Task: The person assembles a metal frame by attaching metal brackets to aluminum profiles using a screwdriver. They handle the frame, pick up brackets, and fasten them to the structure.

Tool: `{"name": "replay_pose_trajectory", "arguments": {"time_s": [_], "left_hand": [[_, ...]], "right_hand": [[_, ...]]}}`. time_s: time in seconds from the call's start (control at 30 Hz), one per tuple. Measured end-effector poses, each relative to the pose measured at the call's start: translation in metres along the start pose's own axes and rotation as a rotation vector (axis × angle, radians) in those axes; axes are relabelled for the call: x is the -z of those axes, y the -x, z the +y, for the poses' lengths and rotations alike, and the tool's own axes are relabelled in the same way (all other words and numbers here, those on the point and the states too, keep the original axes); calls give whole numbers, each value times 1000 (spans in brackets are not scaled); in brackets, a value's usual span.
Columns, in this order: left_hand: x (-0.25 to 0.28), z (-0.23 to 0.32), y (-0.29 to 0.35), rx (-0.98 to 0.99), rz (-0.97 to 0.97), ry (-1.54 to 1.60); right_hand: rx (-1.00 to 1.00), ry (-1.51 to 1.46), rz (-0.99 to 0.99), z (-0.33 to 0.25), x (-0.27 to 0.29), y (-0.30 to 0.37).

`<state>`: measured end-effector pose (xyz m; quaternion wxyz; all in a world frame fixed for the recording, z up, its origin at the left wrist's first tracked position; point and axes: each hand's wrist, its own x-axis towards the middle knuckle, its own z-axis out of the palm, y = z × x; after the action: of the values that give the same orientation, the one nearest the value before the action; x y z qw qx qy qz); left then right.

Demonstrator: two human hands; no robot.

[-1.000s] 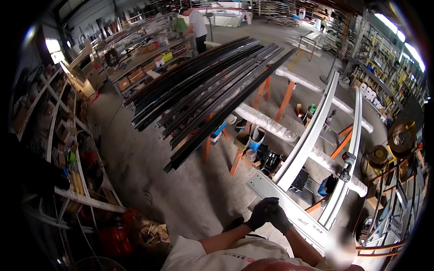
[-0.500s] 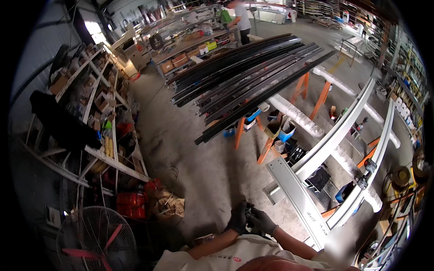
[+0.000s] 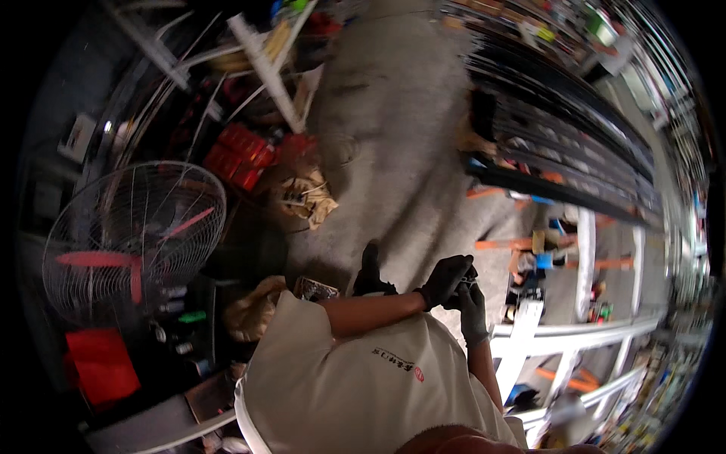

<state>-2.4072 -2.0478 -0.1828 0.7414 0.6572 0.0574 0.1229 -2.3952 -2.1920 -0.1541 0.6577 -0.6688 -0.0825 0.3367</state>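
Note:
My left hand (image 3: 445, 281), in a dark glove, is held before my body with its fingers curled in. Against it is my right hand (image 3: 473, 312), in a greyer glove, its fingers also closed. Between the two sets of fingertips sits a small dark piece (image 3: 470, 277) with a pale, shiny bit. Its kind is too small and blurred to tell, and the gloves partly cover it.
On the left stands a wire-caged fan (image 3: 136, 242) with red blades. Red boxes (image 3: 238, 155) and a crumpled brown bag (image 3: 308, 198) lie beyond it. Long dark profiles (image 3: 560, 129) rest on orange trestles at the right, beside a white frame (image 3: 575, 338).
My view has swung left and down, so the fan and my shirt show more, and the profiles shift to the right. Both hands stay together around the small piece.

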Motion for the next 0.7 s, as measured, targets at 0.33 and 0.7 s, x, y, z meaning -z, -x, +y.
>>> {"name": "replay_pose_trajectory", "arguments": {"time_s": [0.33,0.7], "left_hand": [[198,37,-94,25,561,-35],[276,51,-150,18,921,-353]], "right_hand": [[-226,-133,-393,-90,-168,-199],[141,291,-1103,-79,-211,-399]]}}
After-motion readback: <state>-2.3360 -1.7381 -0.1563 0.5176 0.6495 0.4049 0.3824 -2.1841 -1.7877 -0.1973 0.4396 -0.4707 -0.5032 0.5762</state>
